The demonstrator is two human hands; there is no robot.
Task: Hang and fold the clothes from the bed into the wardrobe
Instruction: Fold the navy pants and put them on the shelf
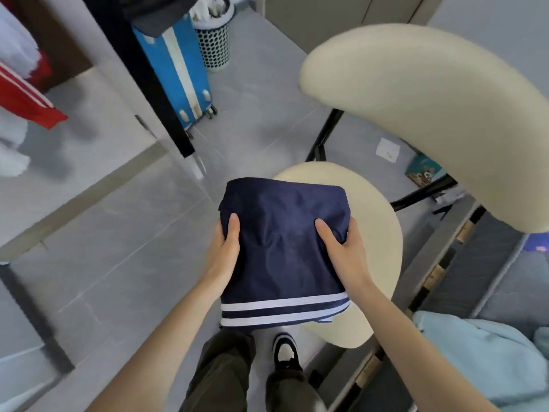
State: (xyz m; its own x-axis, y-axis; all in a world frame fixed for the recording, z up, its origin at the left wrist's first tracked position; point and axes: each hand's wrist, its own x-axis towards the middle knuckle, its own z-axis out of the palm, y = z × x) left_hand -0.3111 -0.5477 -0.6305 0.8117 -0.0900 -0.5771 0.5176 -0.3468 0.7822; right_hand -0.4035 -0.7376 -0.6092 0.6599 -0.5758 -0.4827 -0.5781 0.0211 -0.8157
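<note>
A folded navy garment (282, 248) with two white stripes along its near edge is held above the cream chair seat (383, 233). My left hand (222, 251) grips its left side, thumb on top. My right hand (344, 248) grips its right side the same way. At the far left, a red garment with white stripes (23, 99) and white clothes (12, 40) hang in the open wardrobe. A pale blue fabric (490, 361) lies on the bed at lower right.
The cream chair back (430, 114) rises close on the right. A blue suitcase (178, 72) and a perforated basket (215, 46) stand on the grey tiled floor beyond a black post (154, 93). My legs and a shoe (285, 349) show below.
</note>
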